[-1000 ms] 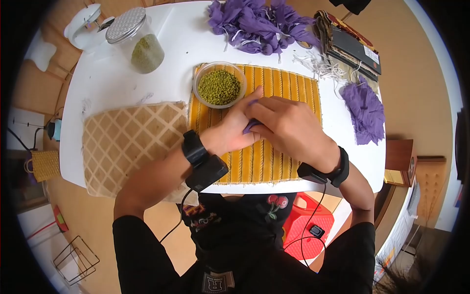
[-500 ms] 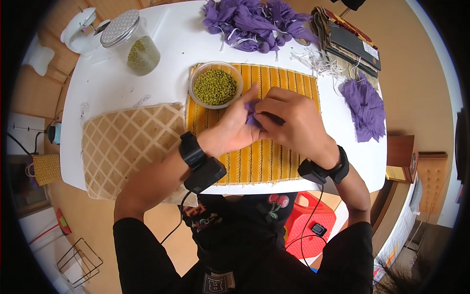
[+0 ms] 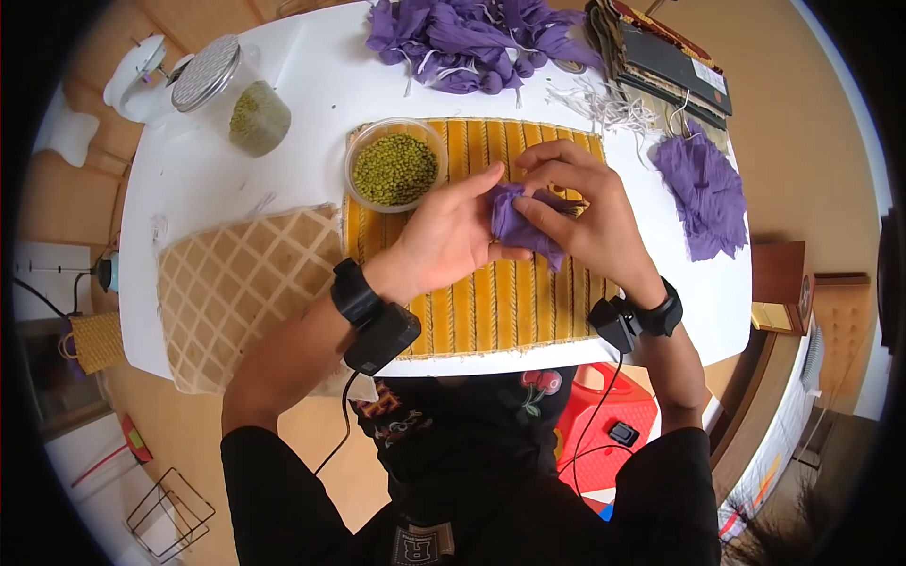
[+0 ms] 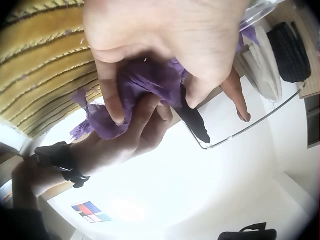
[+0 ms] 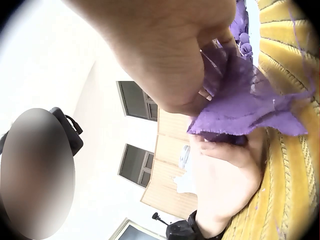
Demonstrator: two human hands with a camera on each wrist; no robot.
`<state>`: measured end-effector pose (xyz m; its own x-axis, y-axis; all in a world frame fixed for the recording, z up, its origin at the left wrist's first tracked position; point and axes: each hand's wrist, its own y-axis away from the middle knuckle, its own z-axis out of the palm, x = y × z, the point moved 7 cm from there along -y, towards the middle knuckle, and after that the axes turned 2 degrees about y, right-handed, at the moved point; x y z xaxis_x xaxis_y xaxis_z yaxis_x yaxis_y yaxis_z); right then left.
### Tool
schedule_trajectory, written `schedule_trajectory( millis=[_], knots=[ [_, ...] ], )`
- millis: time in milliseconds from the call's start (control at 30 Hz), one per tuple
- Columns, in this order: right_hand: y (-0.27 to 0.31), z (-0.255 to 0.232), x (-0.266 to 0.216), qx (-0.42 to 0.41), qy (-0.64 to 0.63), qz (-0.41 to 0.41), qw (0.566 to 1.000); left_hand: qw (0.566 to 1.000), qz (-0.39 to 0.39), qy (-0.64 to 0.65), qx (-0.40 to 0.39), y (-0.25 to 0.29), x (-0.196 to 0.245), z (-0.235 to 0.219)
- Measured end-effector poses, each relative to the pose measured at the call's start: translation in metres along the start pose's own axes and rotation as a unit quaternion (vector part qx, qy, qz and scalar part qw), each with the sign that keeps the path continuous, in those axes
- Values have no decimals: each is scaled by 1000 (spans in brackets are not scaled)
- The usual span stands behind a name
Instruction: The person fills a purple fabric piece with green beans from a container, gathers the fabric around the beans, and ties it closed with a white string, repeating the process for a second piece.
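Observation:
A crumpled piece of purple cloth [image 3: 519, 229] is between my two hands above the yellow striped mat [image 3: 472, 311]. My left hand [image 3: 444, 231] has its palm turned to the right and thumb raised; its fingers curve around the cloth, partly hidden by it. With thumb and fingers, my right hand [image 3: 595, 203] pinches the same cloth from the other side. In the right wrist view a frayed flap of the cloth [image 5: 240, 110] hangs over the left fingers. Close behind the left thumb stands a clear bowl of green beans [image 3: 394, 170].
A heap of purple cloth [image 3: 462, 47] with white strings lies at the back. Right of it are loose white strings [image 3: 609, 108], a stack of dark fabric books [image 3: 670, 80] and a flat purple cloth pile [image 3: 700, 193]. A lidded jar [image 3: 257, 121] and a tan lattice-pattern cloth [image 3: 255, 283] are on the left.
My right hand has drawn back slightly to the right, its fingers less bunched. The purple cloth, mostly covered before, now shows spread between the hands, and the left palm is more exposed.

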<state>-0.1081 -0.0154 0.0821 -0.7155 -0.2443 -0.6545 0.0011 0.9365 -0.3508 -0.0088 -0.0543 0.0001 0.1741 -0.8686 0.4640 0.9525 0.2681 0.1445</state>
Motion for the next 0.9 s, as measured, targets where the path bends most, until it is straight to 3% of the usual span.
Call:
schedule_trajectory(
  millis=[233, 767, 867, 900],
  knots=[
    [7, -7, 12, 11, -55, 54, 997, 1000, -10, -12, -8, 0, -4, -7],
    [13, -9, 16, 38, -80, 38, 995, 999, -26, -25, 16, -1, -10, -22],
    [14, -10, 23, 28, -137, 81, 987, 1000, -19, -18, 15, -1, -6, -19],
    [17, -7, 25, -10, -186, 93, 978, 1000, -14, -8, 23, -1, -5, -18]
  ],
)
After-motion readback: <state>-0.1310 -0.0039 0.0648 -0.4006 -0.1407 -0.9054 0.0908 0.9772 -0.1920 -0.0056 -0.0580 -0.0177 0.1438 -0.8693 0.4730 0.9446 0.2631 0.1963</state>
